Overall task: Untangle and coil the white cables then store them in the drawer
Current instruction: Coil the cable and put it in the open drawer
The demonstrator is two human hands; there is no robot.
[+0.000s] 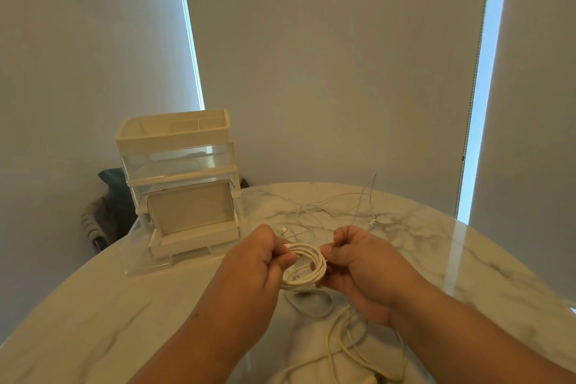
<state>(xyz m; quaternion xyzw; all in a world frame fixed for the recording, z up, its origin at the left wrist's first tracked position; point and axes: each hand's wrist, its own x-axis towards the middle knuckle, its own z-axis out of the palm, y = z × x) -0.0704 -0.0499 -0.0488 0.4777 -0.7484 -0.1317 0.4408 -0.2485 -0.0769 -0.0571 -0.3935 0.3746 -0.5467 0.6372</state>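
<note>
– Coil (307, 270) of white cable, several loops, held just above the worktop (124, 321) between both hands.

– How do the hands hold it?

– The left hand (261, 262) pinches the coil's left side with curled fingers and thumb. The right hand (361, 268) grips the right side the same way.

– And the other cables?

– Loose strands (343, 337) lie on the worktop under the right hand, towards the near edge. More tangled cables (327, 206) are spread behind the hands, further back on the marble.

– The drawer?

– A white and clear drawer unit (180, 146) stands at the left of the worktop. Its lower drawer (193, 212) is pulled out, facing the hands, near the left one but apart from it.

– Beyond that?

– A chair (103, 218) behind the unit, and drawn blinds (327, 56).
</note>
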